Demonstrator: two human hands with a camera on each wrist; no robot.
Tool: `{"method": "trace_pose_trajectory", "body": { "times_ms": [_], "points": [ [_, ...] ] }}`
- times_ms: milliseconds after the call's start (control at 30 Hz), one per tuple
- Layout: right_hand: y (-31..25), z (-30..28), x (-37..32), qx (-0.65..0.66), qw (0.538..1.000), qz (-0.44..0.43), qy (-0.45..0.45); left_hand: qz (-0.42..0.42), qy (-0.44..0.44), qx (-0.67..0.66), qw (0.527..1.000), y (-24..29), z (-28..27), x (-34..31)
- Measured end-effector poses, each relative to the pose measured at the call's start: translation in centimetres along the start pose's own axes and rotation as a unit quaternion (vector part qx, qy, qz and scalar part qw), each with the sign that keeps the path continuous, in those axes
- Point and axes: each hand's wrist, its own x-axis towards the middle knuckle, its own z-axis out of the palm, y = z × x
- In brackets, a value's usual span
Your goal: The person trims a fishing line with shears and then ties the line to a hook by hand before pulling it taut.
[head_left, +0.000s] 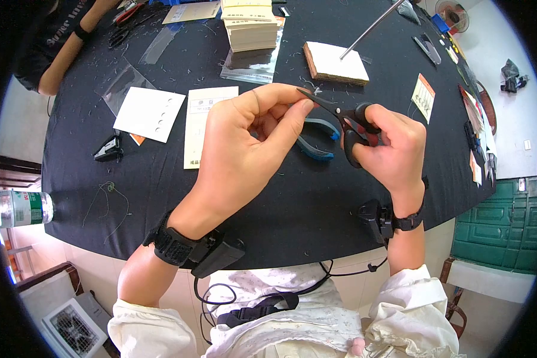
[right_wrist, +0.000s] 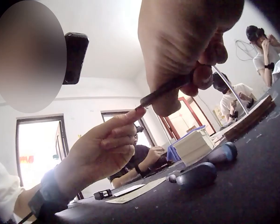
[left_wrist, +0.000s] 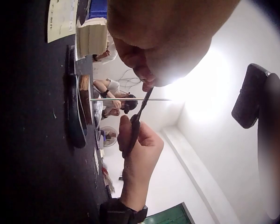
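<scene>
My right hand grips small black scissors, its thumb and fingers in the handle loops. The scissor tips reach the fingertips of my left hand. Its thumb and index finger pinch together beside the blades, and a thin dark thread loops over the index finger. What lies between the pinched fingertips is hidden. In the left wrist view the scissors rise from the right fist to the left fingertips. Beneath the hands lie blue-handled pliers on the black cloth.
A wooden block with a white top carries an upright metal rod. Stacked cards stand at the back. A printed card, a white holed card and a black clip lie left. Another person's arm rests back left.
</scene>
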Motion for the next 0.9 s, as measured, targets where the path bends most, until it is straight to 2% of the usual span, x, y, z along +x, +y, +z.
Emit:
{"method": "trace_pose_trajectory", "body": {
  "times_ms": [267, 500, 600, 667, 800, 900],
  "points": [
    [-0.01, -0.07, 0.01, -0.013, 1.000, -0.006, 0.010, -0.048, -0.030, 0.006, 0.998, 0.63, -0.31, -0.20],
    [0.30, -0.08, -0.14, -0.017, 0.999, -0.032, 0.021, -0.009, 0.005, -0.002, 1.000, 0.24, 0.29, -0.30],
    [0.12, -0.26, -0.10, -0.016, 1.000, -0.026, 0.003, -0.035, 0.000, -0.017, 0.999, 0.42, 0.17, -0.22],
    [-0.19, -0.17, -0.21, 0.000, 0.999, 0.020, -0.031, -0.024, 0.002, 0.004, 1.000, 0.14, 0.03, -0.20],
    [-0.41, -0.23, 0.11, 0.007, 0.999, 0.014, -0.036, -0.020, -0.020, 0.009, 1.000, -0.19, -0.26, -0.14],
    [-0.60, -0.10, 0.27, 0.060, 0.996, 0.042, -0.041, -0.046, -0.039, 0.016, 0.998, 0.11, -0.29, -0.01]
  ]
}}
